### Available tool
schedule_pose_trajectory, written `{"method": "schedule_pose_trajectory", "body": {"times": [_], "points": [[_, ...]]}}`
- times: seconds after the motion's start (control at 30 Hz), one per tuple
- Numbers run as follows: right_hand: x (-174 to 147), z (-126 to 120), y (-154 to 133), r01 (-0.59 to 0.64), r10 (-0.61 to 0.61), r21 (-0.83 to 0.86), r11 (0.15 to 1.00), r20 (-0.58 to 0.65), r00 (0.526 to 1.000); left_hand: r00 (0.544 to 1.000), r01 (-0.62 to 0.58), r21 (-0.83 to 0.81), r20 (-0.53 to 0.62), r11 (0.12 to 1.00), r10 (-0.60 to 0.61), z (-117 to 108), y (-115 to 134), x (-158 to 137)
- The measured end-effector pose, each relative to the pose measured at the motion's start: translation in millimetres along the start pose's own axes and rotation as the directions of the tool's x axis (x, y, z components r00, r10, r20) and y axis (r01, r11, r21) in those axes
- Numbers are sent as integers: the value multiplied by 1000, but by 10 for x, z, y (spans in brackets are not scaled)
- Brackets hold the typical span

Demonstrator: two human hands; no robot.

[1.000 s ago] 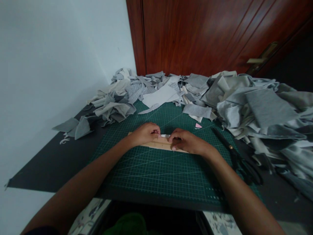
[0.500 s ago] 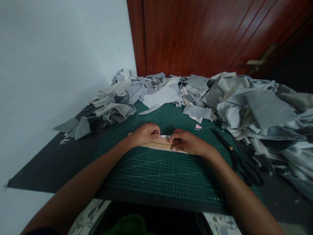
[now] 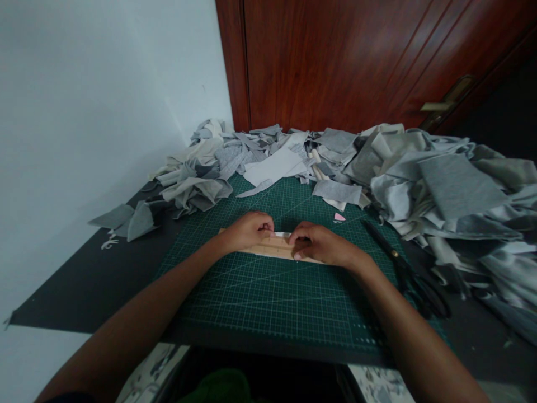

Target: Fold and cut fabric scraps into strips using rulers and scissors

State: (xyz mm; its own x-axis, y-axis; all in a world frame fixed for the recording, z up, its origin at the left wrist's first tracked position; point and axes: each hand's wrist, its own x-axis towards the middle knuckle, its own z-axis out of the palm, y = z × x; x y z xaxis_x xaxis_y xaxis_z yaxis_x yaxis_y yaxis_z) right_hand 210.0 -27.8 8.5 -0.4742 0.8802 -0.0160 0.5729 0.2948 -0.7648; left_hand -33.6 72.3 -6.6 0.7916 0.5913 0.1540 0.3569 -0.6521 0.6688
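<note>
A wooden ruler (image 3: 274, 249) lies crosswise on the green cutting mat (image 3: 268, 302). Behind its far edge a narrow strip of white cloth (image 3: 282, 234) peeks out, and most of that cloth is hidden. My left hand (image 3: 251, 230) rests over the ruler's left part, fingertips curled together at the far edge beside the cloth; what they pinch is too small to make out. Across the right part, my right hand (image 3: 321, 243) straddles the ruler, its fingers at the far edge and its thumb near the front one.
Black-handled scissors (image 3: 409, 271) lie to the right of the mat's middle. A pink piece of chalk (image 3: 339, 217) sits beyond my right hand. Heaped grey and off-white fabric scraps (image 3: 457, 184) line the back and right of the table; more scraps (image 3: 195, 190) lie left.
The whole view has shifted very slightly. Both hands stay in place on the ruler, and nothing else has visibly moved.
</note>
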Motion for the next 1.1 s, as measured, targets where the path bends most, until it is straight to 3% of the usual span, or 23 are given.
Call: {"method": "schedule_pose_trajectory", "body": {"times": [1.1], "points": [[18,-54,-65,44,-44,-26,999,8,999,1000,-11,30,13,999,11,-30,-45,22]]}}
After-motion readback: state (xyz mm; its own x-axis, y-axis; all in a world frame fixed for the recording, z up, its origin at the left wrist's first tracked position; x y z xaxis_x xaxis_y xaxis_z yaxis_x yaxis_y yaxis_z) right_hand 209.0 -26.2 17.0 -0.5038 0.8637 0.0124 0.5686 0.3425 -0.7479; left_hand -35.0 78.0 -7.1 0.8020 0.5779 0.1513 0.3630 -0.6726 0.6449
